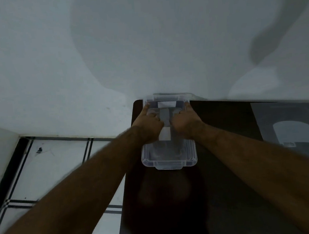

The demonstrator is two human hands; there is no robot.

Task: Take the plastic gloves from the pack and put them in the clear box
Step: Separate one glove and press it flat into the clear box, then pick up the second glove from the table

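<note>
A clear box (pixel 169 161) sits on the dark table (pixel 228 166), its far end against the white wall. Both my hands reach into it from above. My left hand (pixel 149 125) and my right hand (pixel 184 122) lie side by side with fingers curled down and thumbs stretched toward the far corners. Between them shows a grey and white folded bundle, the plastic gloves (pixel 164 127), which both hands press and hold. The flat grey pack (pixel 291 124) with a white label lies on the table to the right, apart from the hands. My hands hide most of the bundle.
The white wall (pixel 144 43) rises right behind the box. The table's left edge (pixel 130 174) drops to a white tiled floor (pixel 52 171) with dark lines. Dark table surface stretches toward me in front of the box.
</note>
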